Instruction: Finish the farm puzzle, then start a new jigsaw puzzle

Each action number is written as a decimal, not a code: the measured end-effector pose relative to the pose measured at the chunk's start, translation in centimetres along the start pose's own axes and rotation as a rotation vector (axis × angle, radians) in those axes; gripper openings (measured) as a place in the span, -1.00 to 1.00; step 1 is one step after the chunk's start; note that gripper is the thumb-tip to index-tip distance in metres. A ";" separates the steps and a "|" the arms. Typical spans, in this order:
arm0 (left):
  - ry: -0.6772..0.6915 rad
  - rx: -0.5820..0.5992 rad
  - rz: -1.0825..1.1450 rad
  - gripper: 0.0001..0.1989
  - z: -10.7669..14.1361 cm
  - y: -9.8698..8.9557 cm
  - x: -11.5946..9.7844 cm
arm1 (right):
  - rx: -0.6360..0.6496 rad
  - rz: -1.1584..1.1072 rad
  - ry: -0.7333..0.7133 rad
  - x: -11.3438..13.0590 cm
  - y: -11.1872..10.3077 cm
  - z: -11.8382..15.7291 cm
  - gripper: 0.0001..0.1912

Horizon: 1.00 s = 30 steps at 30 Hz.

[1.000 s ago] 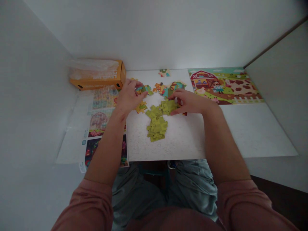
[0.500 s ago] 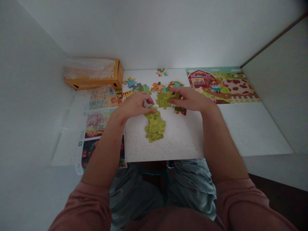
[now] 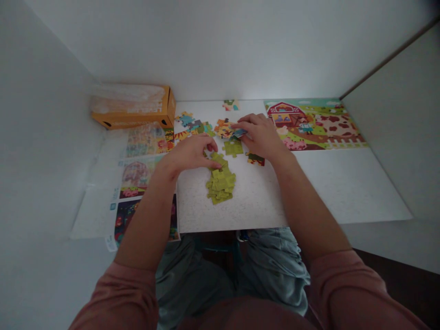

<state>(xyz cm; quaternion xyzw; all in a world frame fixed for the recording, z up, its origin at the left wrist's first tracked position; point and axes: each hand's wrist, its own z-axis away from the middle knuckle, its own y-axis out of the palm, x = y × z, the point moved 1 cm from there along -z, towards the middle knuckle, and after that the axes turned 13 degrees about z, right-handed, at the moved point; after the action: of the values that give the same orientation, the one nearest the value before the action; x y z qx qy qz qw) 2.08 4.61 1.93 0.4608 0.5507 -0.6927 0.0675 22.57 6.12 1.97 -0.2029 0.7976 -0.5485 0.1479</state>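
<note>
A heap of green-backed puzzle pieces [image 3: 222, 187] lies on the white table in front of me, several overlapping. My left hand [image 3: 194, 153] rests at the heap's upper left, thumb touching it and the curled fingers apart from the thumb. Farther back, my right hand [image 3: 261, 135] has its fingertips closed on a bluish puzzle piece [image 3: 239, 133], partly covered by the hand. Just below that is a green-backed piece [image 3: 233, 147] lying flat. Beside the right wrist sits a dark green and red piece [image 3: 255, 159]. An orange animal piece [image 3: 223, 128] lies left of the right fingertips.
A joined farm puzzle [image 3: 316, 123] lies at the back right. An orange box [image 3: 137, 114] under clear plastic stands at the back left, above a printed picture sheet [image 3: 137, 167]. Loose pieces [image 3: 187, 119] lie along the back, with one piece [image 3: 231, 105] near the wall.
My right hand has moved back from the green-backed pieces to the coloured ones, leaving one green-backed piece exposed. My left thumb has slid slightly down the heap.
</note>
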 end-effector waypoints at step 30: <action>-0.003 -0.252 0.005 -0.78 0.1 -1.3 -0.5 | 0.350 -0.308 -0.133 -0.4 -0.6 0.3 -0.67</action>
<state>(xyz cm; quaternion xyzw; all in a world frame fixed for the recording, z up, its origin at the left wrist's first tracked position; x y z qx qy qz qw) 1.52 4.86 3.21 0.4490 0.6320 -0.6186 0.1276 23.17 5.91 2.44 -0.3289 0.6388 -0.6797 0.1474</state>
